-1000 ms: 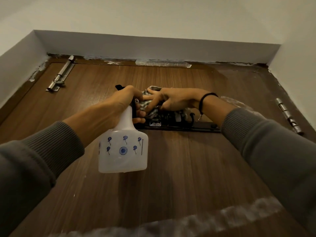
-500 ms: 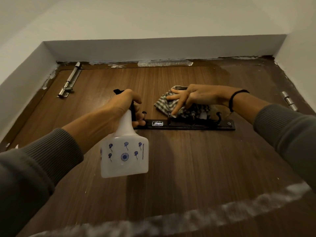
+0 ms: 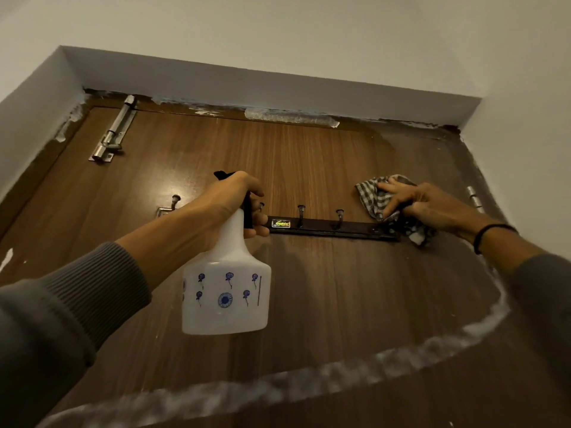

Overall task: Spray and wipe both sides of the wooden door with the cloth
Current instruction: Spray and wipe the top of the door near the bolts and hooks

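Note:
The brown wooden door fills the view, seen from below. My left hand grips the neck and black trigger of a white spray bottle with blue flower prints, held in front of the door's middle. My right hand presses a checked cloth against the door at the right end of a dark hook rail. Part of the cloth hangs below my palm over the rail's end.
A metal bolt latch sits at the door's upper left, and a hinge at its right edge. White walls and the lintel frame the door. Several hooks stick out from the rail. A whitish smear runs across the lower door.
My right hand slid the cloth rightward along the hook rail, from beside the bottle to the rail's right end. The bottle stayed in my left hand at about the same place.

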{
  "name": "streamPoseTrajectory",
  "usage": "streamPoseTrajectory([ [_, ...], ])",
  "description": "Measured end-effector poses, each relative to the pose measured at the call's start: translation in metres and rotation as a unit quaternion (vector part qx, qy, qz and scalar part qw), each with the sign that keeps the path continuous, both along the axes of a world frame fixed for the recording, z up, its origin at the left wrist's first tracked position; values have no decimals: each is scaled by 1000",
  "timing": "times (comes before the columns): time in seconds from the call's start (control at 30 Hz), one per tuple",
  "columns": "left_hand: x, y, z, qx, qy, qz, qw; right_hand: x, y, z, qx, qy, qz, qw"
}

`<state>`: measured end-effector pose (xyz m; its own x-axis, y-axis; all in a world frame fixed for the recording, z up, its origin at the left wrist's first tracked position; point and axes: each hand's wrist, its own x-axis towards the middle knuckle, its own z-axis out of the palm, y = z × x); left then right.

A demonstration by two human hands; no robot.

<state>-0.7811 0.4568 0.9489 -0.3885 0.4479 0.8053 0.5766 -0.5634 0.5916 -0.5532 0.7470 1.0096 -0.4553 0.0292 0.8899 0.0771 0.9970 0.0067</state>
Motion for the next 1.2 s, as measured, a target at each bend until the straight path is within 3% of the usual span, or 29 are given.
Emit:
streamPoseTrajectory([
  [0.2,19,13,-1,-49,6,-16,999,7,-9,-28,85,28,-117,989],
  [0.37,47,37,0,-57,11,-53,997,16,-3,-25,167,60,-233,956],
  [0.73,122,118,19,-50,28,-154,986,62,5,-13,120,202,-171,957],
  [0.9,144,157,19,-43,46,-122,991,70,19,-6,106,244,-106,958],
  [1.1,138,162,23,6,55,-60,997,57,30,12,112,253,-51,959],
  [1.2,131,157,27,28,46,-71,996,28,31,16,103,185,-52,976],
])
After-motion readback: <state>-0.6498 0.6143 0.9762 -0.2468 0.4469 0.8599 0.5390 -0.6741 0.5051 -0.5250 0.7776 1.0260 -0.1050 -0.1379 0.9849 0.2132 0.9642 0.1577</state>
